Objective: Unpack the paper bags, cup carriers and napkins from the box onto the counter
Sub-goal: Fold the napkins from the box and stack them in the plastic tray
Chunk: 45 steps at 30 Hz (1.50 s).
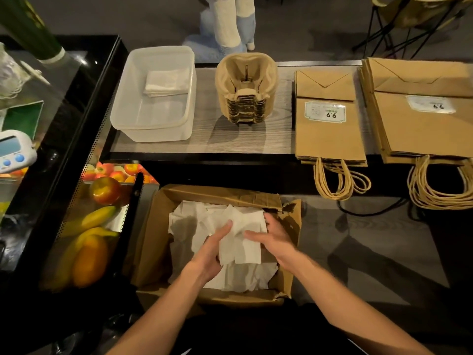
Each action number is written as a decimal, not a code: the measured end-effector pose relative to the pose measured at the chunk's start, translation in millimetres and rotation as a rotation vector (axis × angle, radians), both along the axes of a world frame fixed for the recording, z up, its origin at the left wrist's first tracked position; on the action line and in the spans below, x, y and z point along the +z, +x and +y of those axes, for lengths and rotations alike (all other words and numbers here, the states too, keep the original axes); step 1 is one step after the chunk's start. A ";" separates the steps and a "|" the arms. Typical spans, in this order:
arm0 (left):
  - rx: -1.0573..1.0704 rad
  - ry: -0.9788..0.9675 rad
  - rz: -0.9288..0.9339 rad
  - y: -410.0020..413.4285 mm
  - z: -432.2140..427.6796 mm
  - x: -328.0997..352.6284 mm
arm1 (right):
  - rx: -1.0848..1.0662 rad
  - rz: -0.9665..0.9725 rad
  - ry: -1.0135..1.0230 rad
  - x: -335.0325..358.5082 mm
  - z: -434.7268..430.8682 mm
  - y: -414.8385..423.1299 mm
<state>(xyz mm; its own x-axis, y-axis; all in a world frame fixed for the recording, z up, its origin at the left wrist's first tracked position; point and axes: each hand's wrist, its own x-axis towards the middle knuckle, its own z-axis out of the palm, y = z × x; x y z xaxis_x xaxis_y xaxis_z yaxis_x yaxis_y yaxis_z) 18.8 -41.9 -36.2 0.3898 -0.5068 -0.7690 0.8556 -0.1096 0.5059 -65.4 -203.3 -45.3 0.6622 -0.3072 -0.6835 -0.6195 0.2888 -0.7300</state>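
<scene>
Lying between left grip (207, 250), right grip (277, 239), napkins (242, 245)

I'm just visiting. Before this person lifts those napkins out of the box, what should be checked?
1. Hold on napkin bundle: left hand and right hand both grip it: ok.
2. Room in plastic tub: only a small napkin stack inside: ok.
3. Cup carriers stand apart from the tub: ok.
4. Box emptied: loose napkins remain: not ok.
5. Anything hidden under them: cannot tell.
</scene>
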 end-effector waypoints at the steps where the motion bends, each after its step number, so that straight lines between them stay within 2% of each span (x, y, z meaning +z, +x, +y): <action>1: -0.005 0.041 -0.029 -0.4 0.0 -2.0 | 0.053 0.039 -0.080 -0.8 1.7 -0.6; 3: 0.039 0.108 -0.046 -0.9 2.2 -12.2 | 0.071 0.094 -0.126 1.1 3.1 -2.1; 6: 0.100 0.144 -0.065 -0.1 4.4 -16.3 | 0.010 0.102 -0.062 2.9 1.8 -7.3; 9: 0.074 0.169 -0.096 2.5 6.2 -21.5 | 0.028 0.036 -0.211 7.7 -1.7 -10.0; 14: -0.010 0.181 -0.177 5.2 5.5 -20.4 | 0.325 -0.245 -0.323 21.0 -11.6 1.5; 17: -0.049 0.178 -0.202 6.2 1.0 -11.9 | 0.573 -0.199 -0.475 15.3 -14.4 17.1; 19: -0.040 0.158 -0.183 7.7 0.5 -10.3 | 0.645 -0.135 -0.543 15.0 -14.7 21.7; 21: 0.012 0.140 -0.174 9.6 1.8 -8.9 | 0.592 -0.096 -0.558 17.2 -13.9 19.6; 25: 0.079 0.149 -0.135 10.8 7.9 -6.9 | 0.394 -0.047 -0.439 16.3 -14.2 10.3; 31: 0.046 0.169 -0.122 8.4 7.7 -4.8 | 0.045 -0.103 0.119 15.1 -15.4 8.1; 33: 0.017 0.150 -0.130 5.7 4.7 1.0 | 0.044 -0.084 0.091 16.1 -7.0 11.6; 36: -0.012 0.114 -0.122 3.0 3.0 9.0 | 0.111 -0.052 -0.104 15.4 13.2 16.6; 40: 0.009 0.057 -0.091 3.3 4.3 15.2 | -0.008 -0.080 -0.204 14.6 22.9 15.2; 43: 0.028 0.027 -0.108 3.0 7.9 13.5 | -0.087 -0.177 -0.219 21.9 16.9 10.9; 45: 0.047 -0.003 -0.088 2.8 9.4 12.8 | -0.104 -0.209 -0.117 29.6 13.9 12.6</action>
